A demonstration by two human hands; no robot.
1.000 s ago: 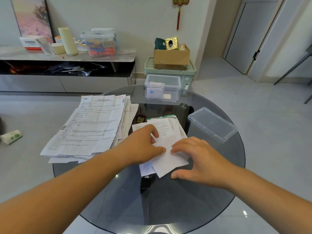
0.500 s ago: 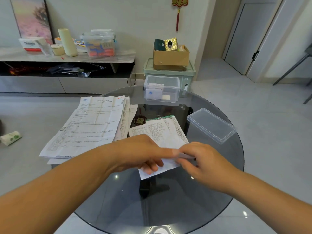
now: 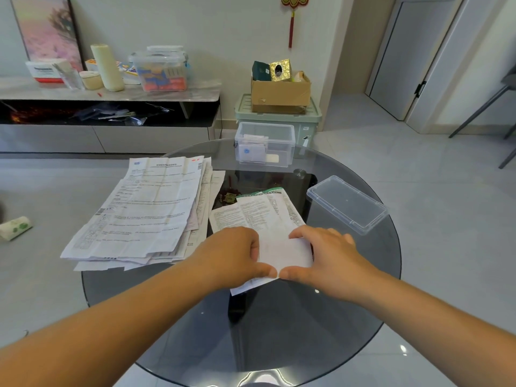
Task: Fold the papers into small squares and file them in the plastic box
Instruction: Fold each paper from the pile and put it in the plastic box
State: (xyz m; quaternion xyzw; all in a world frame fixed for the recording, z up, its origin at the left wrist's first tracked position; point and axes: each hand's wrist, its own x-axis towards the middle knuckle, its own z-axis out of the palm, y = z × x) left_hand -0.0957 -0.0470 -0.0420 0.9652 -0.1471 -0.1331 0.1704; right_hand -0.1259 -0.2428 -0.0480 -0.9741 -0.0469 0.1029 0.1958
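A folded white paper (image 3: 284,254) lies on the round glass table (image 3: 279,331), on top of a few printed sheets (image 3: 259,213). My left hand (image 3: 231,255) grips its left edge with curled fingers, the thumb at the near corner. My right hand (image 3: 326,255) holds its right edge, the index finger on the far corner, and its thumb tip meets the left thumb. A clear plastic box (image 3: 265,143) with folded papers inside stands open at the table's far side. A tall stack of unfolded papers (image 3: 148,210) lies to the left.
The box's clear lid (image 3: 346,203) lies at the table's right edge. Behind the table stand a green bin (image 3: 310,118) with a cardboard box (image 3: 279,92) on it, and a low cabinet (image 3: 106,93). A paper roll (image 3: 15,227) lies on the floor at left.
The hands had crossed over the paper and folded it smaller. Now they sit side by side on its edges, thumbs together at the near corner.
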